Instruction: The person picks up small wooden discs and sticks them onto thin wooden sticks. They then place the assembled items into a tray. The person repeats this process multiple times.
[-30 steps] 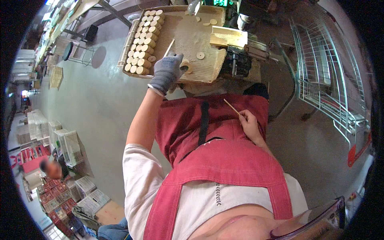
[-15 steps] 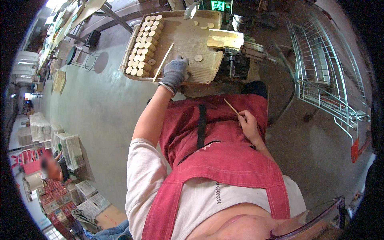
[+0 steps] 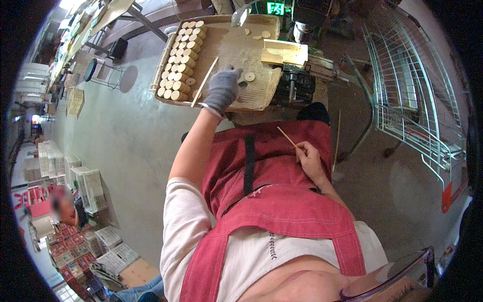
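Observation:
My left hand point(image 3: 223, 89), in a grey glove, reaches out over a shallow wooden tray point(image 3: 227, 43) and rests on its near part, fingers bent, beside a loose pale disc point(image 3: 249, 76). Whether it grips a disc is hidden. Stacked rows of round pale discs point(image 3: 181, 59) fill the tray's left side, and a thin stick point(image 3: 205, 81) lies slanted next to them. My right hand point(image 3: 308, 160) is bare and rests on my red apron point(image 3: 261, 166), pinching a thin wooden stick point(image 3: 287, 136) that points up and left.
A wooden block point(image 3: 284, 52) and dark machine parts point(image 3: 297, 83) sit right of the tray. A wire cart point(image 3: 417, 100) stands at the right. A stool point(image 3: 90, 70) and workbenches are at far left; a person sits among crates point(image 3: 88, 186) at lower left.
My left hand has slid rightward along the tray's near edge toward the loose disc. My right hand with its stick has stayed on the apron.

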`<state>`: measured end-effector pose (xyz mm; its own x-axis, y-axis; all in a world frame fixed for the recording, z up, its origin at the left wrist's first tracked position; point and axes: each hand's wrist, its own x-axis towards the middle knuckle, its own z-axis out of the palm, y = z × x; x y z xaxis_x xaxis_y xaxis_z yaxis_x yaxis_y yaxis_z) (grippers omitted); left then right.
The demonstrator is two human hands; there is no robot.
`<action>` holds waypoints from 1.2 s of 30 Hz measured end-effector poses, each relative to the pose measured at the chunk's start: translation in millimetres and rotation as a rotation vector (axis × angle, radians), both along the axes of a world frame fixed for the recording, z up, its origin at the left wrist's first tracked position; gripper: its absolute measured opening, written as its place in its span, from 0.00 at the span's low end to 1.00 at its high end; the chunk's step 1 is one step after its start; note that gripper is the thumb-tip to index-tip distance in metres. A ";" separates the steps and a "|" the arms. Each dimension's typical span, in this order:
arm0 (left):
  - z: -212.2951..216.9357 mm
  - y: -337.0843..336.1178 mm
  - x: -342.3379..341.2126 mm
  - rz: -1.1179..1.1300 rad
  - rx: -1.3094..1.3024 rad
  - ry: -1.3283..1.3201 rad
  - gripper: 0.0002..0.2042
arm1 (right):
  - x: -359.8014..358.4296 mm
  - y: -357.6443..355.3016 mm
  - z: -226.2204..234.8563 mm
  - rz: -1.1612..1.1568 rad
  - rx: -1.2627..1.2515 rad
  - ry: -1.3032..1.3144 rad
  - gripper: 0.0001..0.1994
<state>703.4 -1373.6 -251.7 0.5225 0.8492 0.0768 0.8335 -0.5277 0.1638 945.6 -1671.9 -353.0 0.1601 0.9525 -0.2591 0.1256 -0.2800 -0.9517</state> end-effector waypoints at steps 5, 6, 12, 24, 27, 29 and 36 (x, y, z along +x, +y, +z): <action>-23.9 17.0 47.1 0.013 -0.035 0.224 0.19 | 5.6 4.4 -0.2 0.015 -0.034 0.042 0.07; -33.2 22.5 54.4 0.053 -0.064 0.278 0.18 | 6.3 2.8 7.4 0.006 -0.031 0.021 0.07; -30.4 16.7 53.4 0.074 0.045 0.113 0.15 | 12.2 -17.7 22.9 -0.069 0.129 -0.158 0.07; 1.5 -90.7 -58.2 0.455 -0.503 -1.405 0.10 | -31.9 130.9 151.0 0.110 0.605 -0.888 0.14; 10.1 -138.6 -82.3 0.589 -0.729 -1.683 0.12 | -53.1 184.3 147.2 0.206 0.685 -1.021 0.11; 5.4 -160.1 -98.5 0.609 -0.729 -1.712 0.12 | -60.4 216.5 129.5 0.284 0.675 -1.145 0.10; 5.1 -211.2 -144.1 0.753 -0.731 -1.738 0.15 | -85.3 250.5 106.0 0.433 0.642 -1.363 0.07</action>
